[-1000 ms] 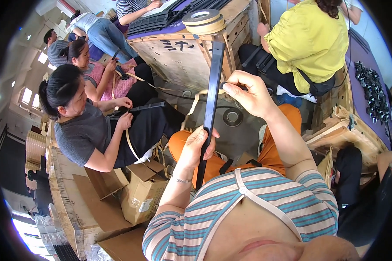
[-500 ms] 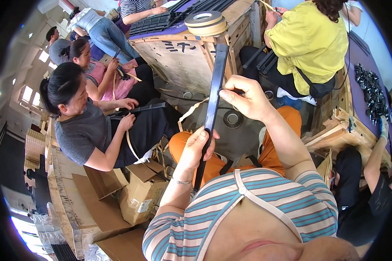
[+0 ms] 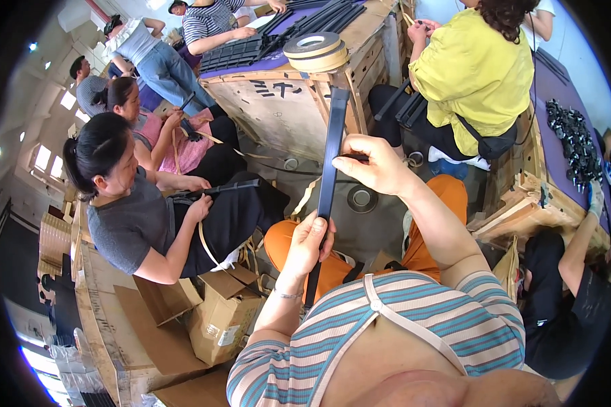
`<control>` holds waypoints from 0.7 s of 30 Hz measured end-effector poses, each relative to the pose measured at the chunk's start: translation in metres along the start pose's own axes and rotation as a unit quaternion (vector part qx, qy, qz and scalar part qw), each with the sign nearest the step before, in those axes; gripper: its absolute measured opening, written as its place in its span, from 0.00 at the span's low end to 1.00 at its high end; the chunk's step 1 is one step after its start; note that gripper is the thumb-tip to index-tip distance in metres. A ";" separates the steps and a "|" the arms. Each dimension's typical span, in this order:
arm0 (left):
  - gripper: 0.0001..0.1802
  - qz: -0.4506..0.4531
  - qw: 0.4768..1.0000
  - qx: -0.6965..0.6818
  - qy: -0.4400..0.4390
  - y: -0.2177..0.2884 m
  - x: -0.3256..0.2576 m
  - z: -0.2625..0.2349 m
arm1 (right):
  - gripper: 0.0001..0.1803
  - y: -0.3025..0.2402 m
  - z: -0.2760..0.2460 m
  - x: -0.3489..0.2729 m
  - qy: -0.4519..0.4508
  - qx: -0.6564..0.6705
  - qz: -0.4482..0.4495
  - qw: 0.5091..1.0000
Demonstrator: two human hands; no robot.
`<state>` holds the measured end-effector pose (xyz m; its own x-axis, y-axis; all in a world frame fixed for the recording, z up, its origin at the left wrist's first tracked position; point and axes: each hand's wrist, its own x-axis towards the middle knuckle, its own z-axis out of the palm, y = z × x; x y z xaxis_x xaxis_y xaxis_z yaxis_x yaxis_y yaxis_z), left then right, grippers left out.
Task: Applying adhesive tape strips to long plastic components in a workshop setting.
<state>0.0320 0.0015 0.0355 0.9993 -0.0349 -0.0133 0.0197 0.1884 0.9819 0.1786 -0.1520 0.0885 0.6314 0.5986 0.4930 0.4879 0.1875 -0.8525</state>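
Note:
A long, flat black strip [image 3: 328,183] stands nearly upright in front of me, its lower end close to my striped top. My left hand [image 3: 308,243] is closed around the lower part, thumb on the front face. Higher up, my right hand [image 3: 375,163] pinches the strip's right edge with thumb and bent fingers. Something small and dark shows between those fingers; I cannot tell whether it belongs to the strip. A pale tape end [image 3: 305,198] hangs just left of the strip, partly hidden behind my left hand.
Tape rolls [image 3: 316,51] sit on a wooden crate's corner ahead. Black strips [image 3: 312,27] lie on purple cloth behind them. A co-worker in grey [image 3: 132,220] sits close on my left, another in yellow [image 3: 478,74] ahead right. An open cardboard box [image 3: 223,315] stands lower left; black parts [image 3: 576,146] lie right.
The strip's upper end sits slightly lower and further left, and the strip stands a little more upright. Both hands keep their hold on it; my right hand has shifted slightly left.

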 end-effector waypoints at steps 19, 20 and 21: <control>0.12 0.022 0.992 -0.084 0.093 -0.005 -0.004 0.008 | 0.08 -0.003 0.013 -0.004 -0.008 -0.059 0.040 0.997; 0.10 0.053 0.990 -0.071 0.111 -0.004 -0.004 0.009 | 0.07 -0.002 0.011 -0.004 -0.017 -0.066 0.044 0.997; 0.12 0.052 0.987 -0.088 0.121 -0.002 -0.005 0.010 | 0.08 -0.005 0.010 -0.005 -0.025 -0.054 0.045 0.997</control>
<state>0.0265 -0.0083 0.0353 0.9740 0.2255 0.0204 -0.0999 0.3472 0.9325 0.1665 -0.1486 0.0888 0.6456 0.6483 0.4035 0.4944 0.0478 -0.8679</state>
